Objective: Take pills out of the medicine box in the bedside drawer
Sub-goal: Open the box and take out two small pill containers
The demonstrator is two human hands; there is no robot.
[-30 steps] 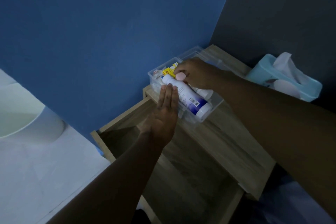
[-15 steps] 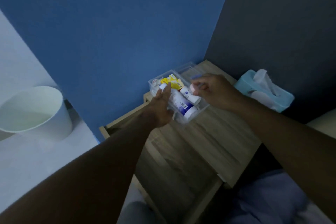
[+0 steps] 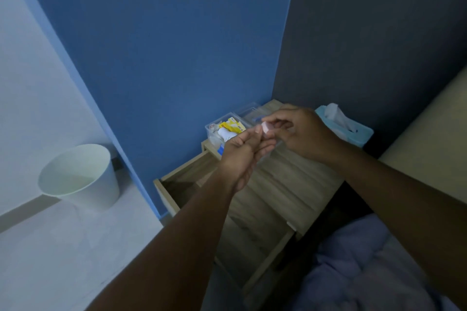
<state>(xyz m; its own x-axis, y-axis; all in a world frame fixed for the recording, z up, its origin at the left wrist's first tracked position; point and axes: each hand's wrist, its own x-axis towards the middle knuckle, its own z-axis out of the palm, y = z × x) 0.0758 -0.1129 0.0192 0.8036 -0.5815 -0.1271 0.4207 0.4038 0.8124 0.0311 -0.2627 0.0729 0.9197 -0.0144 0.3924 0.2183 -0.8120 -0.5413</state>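
The clear plastic medicine box (image 3: 211, 127) stands on the wooden bedside table (image 3: 293, 174), against the blue wall. A yellow packet (image 3: 233, 126) and a white bottle (image 3: 226, 134) lie inside it. In front of the box, my right hand (image 3: 300, 134) pinches a small pale bottle (image 3: 265, 127), whose pinkish end points at my left hand. My left hand (image 3: 242, 156) is held palm up and cupped just under that end, thumb close to it. I cannot make out any pill on the palm. The open drawer (image 3: 252, 225) lies below both hands.
A light blue tissue box (image 3: 358, 135) sits on the table to the right of my hands. A white waste bin (image 3: 80, 177) stands on the floor at left. Lilac bedding (image 3: 366, 272) and a mattress edge fill the lower right.
My right hand has lifted the small bottle out of the box and brought it over my left palm. My left hand left the box edge and turned palm up. The camera pulled back.
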